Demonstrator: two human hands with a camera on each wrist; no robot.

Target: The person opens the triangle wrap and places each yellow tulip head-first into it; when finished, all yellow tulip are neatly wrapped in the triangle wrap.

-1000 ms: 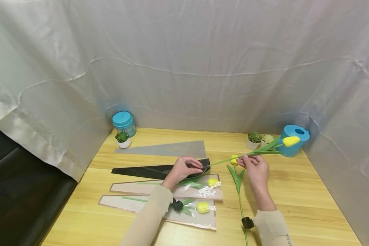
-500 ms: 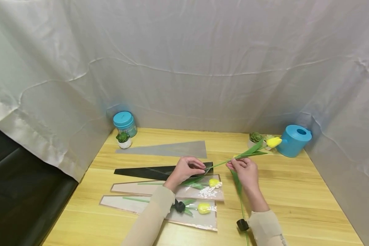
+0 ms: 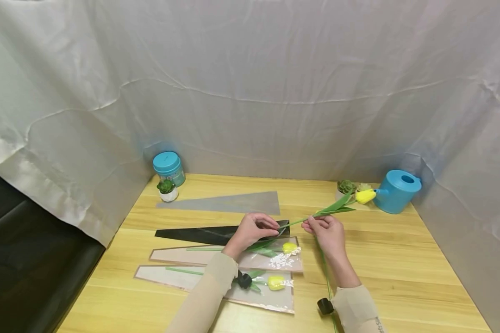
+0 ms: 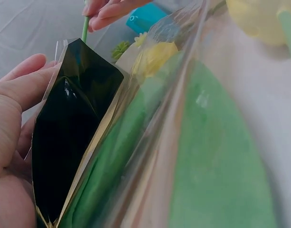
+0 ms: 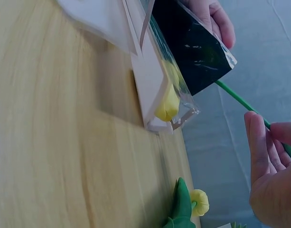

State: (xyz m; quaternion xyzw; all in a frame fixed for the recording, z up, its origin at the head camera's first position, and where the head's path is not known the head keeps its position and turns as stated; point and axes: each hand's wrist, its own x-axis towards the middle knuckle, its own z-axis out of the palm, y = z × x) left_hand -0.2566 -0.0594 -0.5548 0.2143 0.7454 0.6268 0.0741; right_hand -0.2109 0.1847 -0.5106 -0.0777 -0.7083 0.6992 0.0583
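Note:
My right hand [image 3: 329, 233] pinches the green stem of a yellow tulip [image 3: 365, 196], its bloom pointing up to the right. The lower stem [image 5: 238, 99] runs into the mouth of a black flower sleeve [image 3: 191, 234]. At that wide end, my left hand [image 3: 252, 231] grips the sleeve along one side. In the left wrist view the black sleeve [image 4: 79, 109] gapes, with the left fingers along its clear edge. How far the stem reaches inside is hidden. Below the right hand lies a second tulip [image 5: 199, 202], its bloom mostly hidden in the head view.
Two sleeves, a pinkish one [image 3: 175, 254] and a whitish one [image 3: 158, 274], each hold a tulip nearer the front. A grey sleeve [image 3: 250, 202] lies behind. Along the back stand a blue jar [image 3: 167, 167], potted succulents [image 3: 167, 190] and a blue watering can [image 3: 397, 192].
My right hand has moved left with the tulip, bringing its stem further toward the black sleeve's mouth. The left hand has stayed nearly in place.

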